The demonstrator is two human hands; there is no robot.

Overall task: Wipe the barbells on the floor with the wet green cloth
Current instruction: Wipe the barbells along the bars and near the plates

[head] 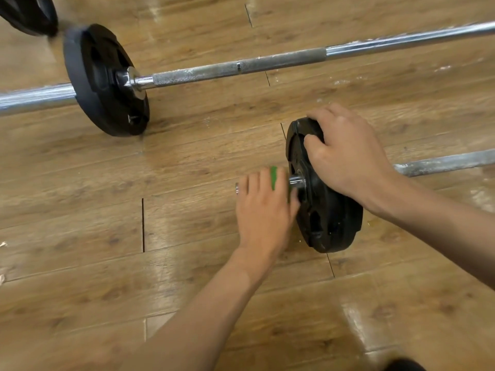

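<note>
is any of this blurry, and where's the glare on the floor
Head view: motion blur smears the far plate and the dark plate at top left; the left hand gripping the green cloth is soft; the right hand gripping the near plate is sharper; pale glare streaks the wooden floor.

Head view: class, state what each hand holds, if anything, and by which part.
Left hand grips the green cloth, around the near barbell's short end. Right hand holds the black plate by its upper rim.

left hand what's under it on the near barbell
A strip of green cloth shows under the left hand, on the bar end beside the plate. The rest of the cloth is covered.
</note>
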